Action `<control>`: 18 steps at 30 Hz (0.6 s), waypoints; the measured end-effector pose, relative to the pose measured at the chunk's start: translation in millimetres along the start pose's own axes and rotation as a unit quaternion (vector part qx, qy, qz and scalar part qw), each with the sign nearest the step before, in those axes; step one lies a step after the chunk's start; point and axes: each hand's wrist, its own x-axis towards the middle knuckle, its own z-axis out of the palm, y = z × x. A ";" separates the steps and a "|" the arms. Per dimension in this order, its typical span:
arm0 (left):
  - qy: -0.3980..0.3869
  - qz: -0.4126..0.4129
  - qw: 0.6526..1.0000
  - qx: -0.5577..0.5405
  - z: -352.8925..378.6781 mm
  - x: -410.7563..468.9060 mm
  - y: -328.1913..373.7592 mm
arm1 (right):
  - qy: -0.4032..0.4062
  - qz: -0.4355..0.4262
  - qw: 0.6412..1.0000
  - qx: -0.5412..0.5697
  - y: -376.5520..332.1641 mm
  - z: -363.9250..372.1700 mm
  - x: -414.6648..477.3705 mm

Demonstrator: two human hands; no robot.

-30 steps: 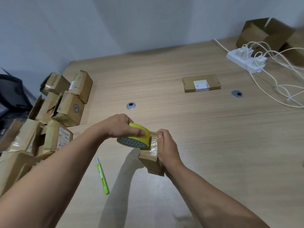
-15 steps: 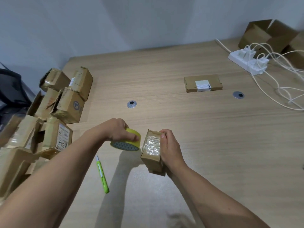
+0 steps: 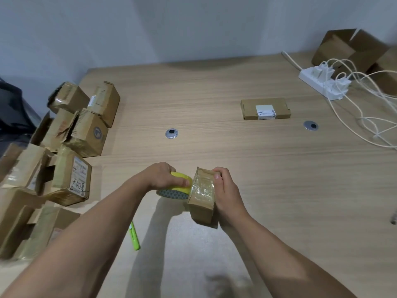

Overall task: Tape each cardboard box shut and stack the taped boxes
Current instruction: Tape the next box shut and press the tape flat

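the small cardboard box (image 3: 200, 208) is held near the middle front of the bench (image 3: 247, 168), standing on end and tilted. whether its lower corner touches the wood cannot be told. it is plain brown corrugated card with no print showing, and its upward face wears a wrinkled, glossy sheet of clear tape (image 3: 203, 188).

the right grip (image 3: 226, 190) is clamped on the box's right side, with the fingertips curled over the top edge. the left grip (image 3: 162, 176) is closed round a tape roll (image 3: 179, 187), which is a yellow ring with a blue-grey diamond pattern on its inner core. the roll presses against the box's left edge.

at the left edge of the bench lies a loose pile of boxes (image 3: 64, 147) in creased brown card, many shiny with tape. one box (image 3: 71, 179) has a white printed label with dark handwritten marks below it, neither readable with certainty. another box (image 3: 90, 134) bears a round grey stamp.

a lime-green plastic cutter (image 3: 134, 238) lies on the bench, partly under the left forearm. farther back lies a flat box (image 3: 249, 109) with a white barcode label whose text is too small to read. two round metal grommets (image 3: 171, 133) sit flush in the wood grain.

at the far right are a white power strip (image 3: 318, 84) with plugs, looping white cables (image 3: 365, 119) and open brown cartons (image 3: 352, 50).
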 end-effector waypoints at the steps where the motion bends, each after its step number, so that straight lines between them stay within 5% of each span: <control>1: -0.012 -0.004 0.999 -0.030 -0.6 -0.1 -1.6 | 0.000 0.000 1.000 -0.001 0.4 -0.8 -0.1; 5: -0.028 -0.016 0.994 -0.100 -7.3 -2.6 -7.2 | -0.002 -0.006 1.000 -0.016 0.0 -1.6 -0.1; 18: -0.058 -0.020 0.996 -0.058 0.5 14.9 12.7 | 0.003 0.029 0.999 0.023 -2.6 -4.1 -1.3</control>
